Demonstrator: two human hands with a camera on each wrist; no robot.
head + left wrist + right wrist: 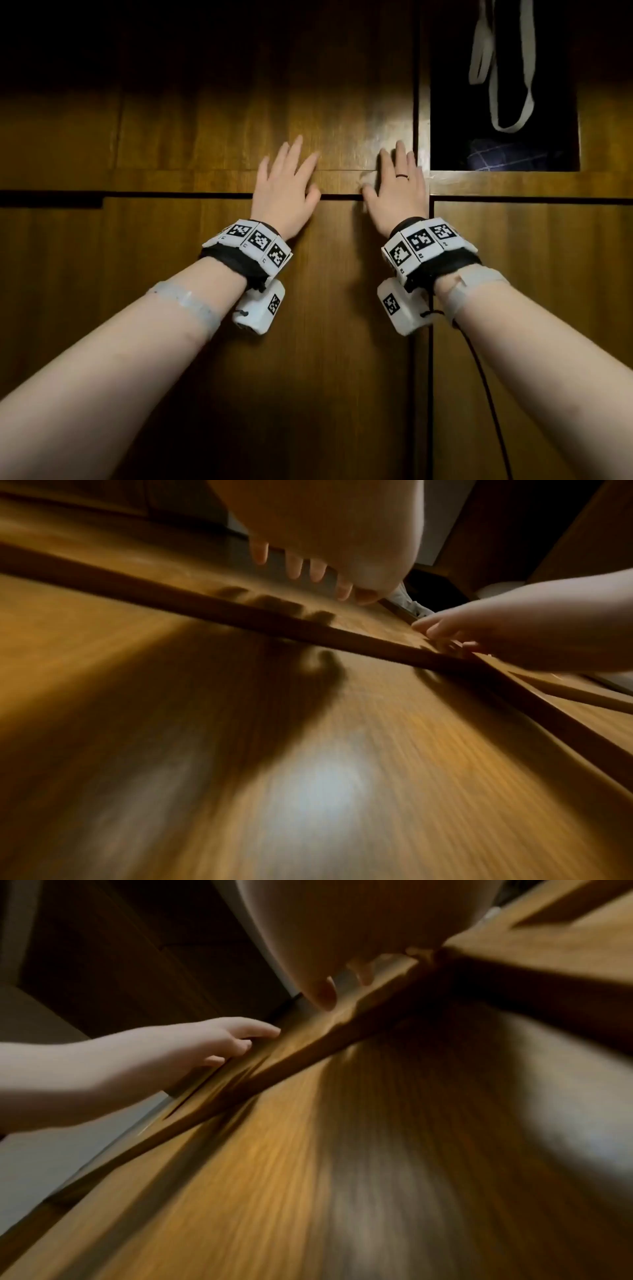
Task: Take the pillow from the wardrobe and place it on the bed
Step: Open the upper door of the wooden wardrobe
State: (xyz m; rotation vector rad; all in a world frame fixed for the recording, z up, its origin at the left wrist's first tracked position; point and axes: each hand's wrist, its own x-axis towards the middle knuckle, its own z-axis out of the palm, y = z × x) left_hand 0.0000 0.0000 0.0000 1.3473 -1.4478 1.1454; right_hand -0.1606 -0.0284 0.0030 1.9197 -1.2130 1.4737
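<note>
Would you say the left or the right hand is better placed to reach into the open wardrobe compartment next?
Probably the right hand: it lies flat on the wooden door right beside the open compartment, while the left hand lies farther from it.

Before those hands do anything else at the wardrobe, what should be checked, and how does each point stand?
1. Left hand free to work: ok, fingers straight, flat on the wooden door.
2. Right hand free: ok, straight fingers at the door's right edge.
3. Door panel open: not ok, it looks shut.
4. Pillow located: cannot tell; the open compartment shows only white straps and checked fabric.
5. Bed ready: cannot tell, not in view.
</note>
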